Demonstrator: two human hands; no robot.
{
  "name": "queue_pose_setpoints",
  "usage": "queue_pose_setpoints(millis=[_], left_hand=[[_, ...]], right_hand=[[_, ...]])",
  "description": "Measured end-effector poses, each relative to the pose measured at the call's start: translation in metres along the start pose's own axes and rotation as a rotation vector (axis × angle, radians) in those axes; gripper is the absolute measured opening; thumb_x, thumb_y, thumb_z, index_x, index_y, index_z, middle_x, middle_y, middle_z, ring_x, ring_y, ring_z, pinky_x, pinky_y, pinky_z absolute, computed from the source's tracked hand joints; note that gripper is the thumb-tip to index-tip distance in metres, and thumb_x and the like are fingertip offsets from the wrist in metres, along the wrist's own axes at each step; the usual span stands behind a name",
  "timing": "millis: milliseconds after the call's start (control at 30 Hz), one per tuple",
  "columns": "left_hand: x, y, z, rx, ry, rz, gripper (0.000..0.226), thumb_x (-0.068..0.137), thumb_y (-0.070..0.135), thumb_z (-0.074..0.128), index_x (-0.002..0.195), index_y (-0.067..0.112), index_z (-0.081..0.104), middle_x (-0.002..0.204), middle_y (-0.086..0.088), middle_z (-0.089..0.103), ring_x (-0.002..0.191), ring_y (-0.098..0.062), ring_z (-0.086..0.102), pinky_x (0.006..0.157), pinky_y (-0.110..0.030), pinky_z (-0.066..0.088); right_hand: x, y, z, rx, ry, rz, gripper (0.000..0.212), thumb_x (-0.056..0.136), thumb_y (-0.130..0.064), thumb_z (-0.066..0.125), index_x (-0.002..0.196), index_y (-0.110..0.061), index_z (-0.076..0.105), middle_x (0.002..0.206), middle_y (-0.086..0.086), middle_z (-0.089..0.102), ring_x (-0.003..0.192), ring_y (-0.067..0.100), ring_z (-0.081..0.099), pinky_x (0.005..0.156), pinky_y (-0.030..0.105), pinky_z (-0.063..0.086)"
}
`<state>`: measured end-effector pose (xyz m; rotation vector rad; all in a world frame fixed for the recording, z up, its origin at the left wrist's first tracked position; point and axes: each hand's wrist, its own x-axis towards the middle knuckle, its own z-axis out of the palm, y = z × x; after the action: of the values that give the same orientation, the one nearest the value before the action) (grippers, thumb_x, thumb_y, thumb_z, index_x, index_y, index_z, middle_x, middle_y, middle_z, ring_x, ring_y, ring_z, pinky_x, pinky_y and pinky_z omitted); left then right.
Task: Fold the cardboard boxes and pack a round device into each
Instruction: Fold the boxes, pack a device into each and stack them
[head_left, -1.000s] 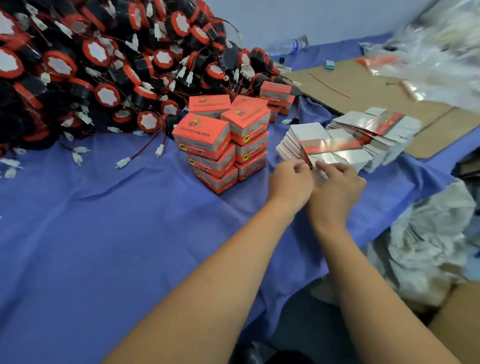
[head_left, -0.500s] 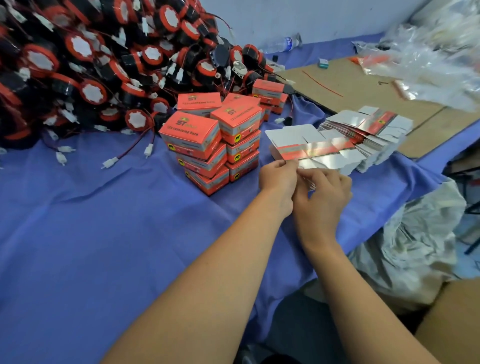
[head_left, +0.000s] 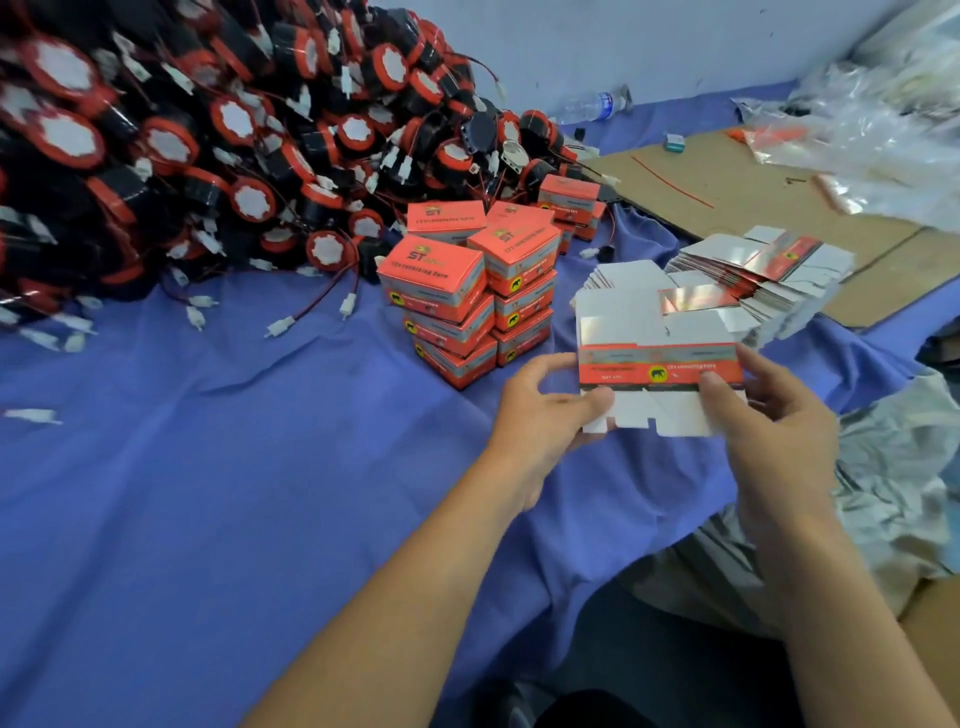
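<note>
Fingers (head_left: 589, 404) of the left hand (head_left: 540, 415) are clamped on the left edge of a flat blank (head_left: 660, 366), with the thumb laid on its front face; those of the right hand (head_left: 769, 421) are clamped on its right edge. The blank is held unfolded, printed band toward the camera, raised off the surface (head_left: 208, 493) and just in front of the blank stack (head_left: 769, 280).

One second ago both hands were bunched together at the near edge of that stack. They are now spread apart, and one blank is seen separated and lifted. A single blank is thus judged to be in hand, and opening it into a sleeve and tucking its flaps is taken as the step now due.

Folded boxes (head_left: 457, 296) are stacked just left of the blank. The devices (head_left: 208, 145), each wired, are heaped beyond, well apart from both hands. No device has yet been picked up.
</note>
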<state>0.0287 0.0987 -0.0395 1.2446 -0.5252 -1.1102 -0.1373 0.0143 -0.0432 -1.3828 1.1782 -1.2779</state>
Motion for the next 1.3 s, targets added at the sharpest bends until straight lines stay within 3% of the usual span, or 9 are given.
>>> queue_pose_setpoints(millis=[100,200,400,567,700,833,1000,1133,1300], left_hand=[[-0.042,-0.005,-0.028,0.219,0.047,0.168,0.048,0.091,0.009,0.076,0.132,0.03,0.063,0.099,0.003,0.079,0.093,-0.013,0.076,0.081,-0.034,0.063],[-0.085,-0.01,-0.062,0.31,0.1,0.27,0.036,0.103,0.008,0.06,0.132,0.028,0.068,0.114,0.011,0.077,0.104,-0.015,0.074,0.088,-0.041,0.062],[-0.171,-0.019,-0.145,0.239,0.328,0.267,0.038,0.103,-0.002,0.052,0.127,0.021,0.071,0.114,0.006,0.078,0.097,-0.019,0.077,0.071,-0.027,0.063],[-0.205,-0.013,-0.207,0.29,0.53,0.327,0.036,0.104,0.005,0.053,0.131,0.023,0.069,0.116,0.009,0.077,0.101,-0.011,0.075,0.074,-0.023,0.062],[-0.214,-0.012,-0.25,0.405,0.673,0.376,0.037,0.105,0.009,0.053,0.137,0.025,0.064,0.115,0.023,0.074,0.101,-0.001,0.072,0.08,-0.025,0.061],[-0.218,-0.021,-0.272,0.39,0.799,0.408,0.039,0.107,0.014,0.051,0.137,0.036,0.06,0.126,0.017,0.072,0.116,-0.01,0.069,0.099,-0.039,0.056],[-0.216,-0.022,-0.277,0.47,0.817,0.429,0.043,0.109,0.007,0.046,0.138,0.037,0.058,0.125,0.039,0.063,0.12,0.013,0.058,0.098,-0.007,0.044],[-0.215,-0.024,-0.279,0.519,0.809,0.411,0.042,0.108,0.005,0.045,0.145,0.019,0.058,0.126,0.033,0.064,0.118,0.014,0.058,0.096,-0.007,0.043],[-0.214,-0.023,-0.271,0.567,0.682,0.362,0.047,0.106,-0.001,0.047,0.14,0.029,0.057,0.109,0.03,0.073,0.096,0.004,0.071,0.083,-0.011,0.053]], right_hand=[[-0.033,-0.003,0.001,0.033,-0.06,-0.001,0.028,0.09,-0.017,0.079,0.115,-0.028,0.075,0.097,-0.005,0.078,0.09,0.008,0.071,0.08,0.023,0.059],[-0.07,-0.009,0.013,0.087,-0.139,-0.019,0.016,0.096,-0.012,0.07,0.109,-0.021,0.076,0.097,-0.009,0.079,0.089,0.003,0.072,0.075,0.016,0.056],[-0.13,-0.018,0.051,0.128,-0.465,0.022,0.047,0.099,0.009,0.046,0.095,-0.022,0.082,0.093,-0.004,0.081,0.087,0.009,0.076,0.068,0.017,0.057],[-0.165,-0.019,0.117,-0.001,-0.738,-0.196,0.044,0.101,0.001,0.055,0.114,-0.037,0.073,0.109,-0.029,0.074,0.107,-0.005,0.068,0.086,0.009,0.05],[-0.182,-0.014,0.171,-0.083,-0.838,-0.332,0.039,0.104,-0.006,0.055,0.132,-0.029,0.07,0.114,-0.041,0.065,0.111,-0.014,0.061,0.09,0.003,0.044],[-0.192,-0.012,0.205,-0.197,-0.976,-0.448,0.054,0.104,-0.008,0.052,0.127,-0.057,0.055,0.108,-0.043,0.062,0.103,-0.012,0.061,0.083,0.003,0.045],[-0.193,0.008,0.21,-0.247,-1.014,-0.491,0.059,0.099,0.002,0.058,0.145,-0.034,0.056,0.109,-0.013,0.068,0.099,-0.001,0.065,0.087,0.013,0.051],[-0.188,0.011,0.209,-0.249,-1.028,-0.507,0.065,0.097,0.007,0.059,0.151,-0.028,0.049,0.117,-0.004,0.068,0.102,0.009,0.067,0.093,0.018,0.052],[-0.192,0.01,0.211,-0.267,-1.122,-0.548,0.079,0.093,0.01,0.057,0.149,-0.044,0.043,0.124,-0.008,0.066,0.111,0.012,0.063,0.099,0.022,0.05]])
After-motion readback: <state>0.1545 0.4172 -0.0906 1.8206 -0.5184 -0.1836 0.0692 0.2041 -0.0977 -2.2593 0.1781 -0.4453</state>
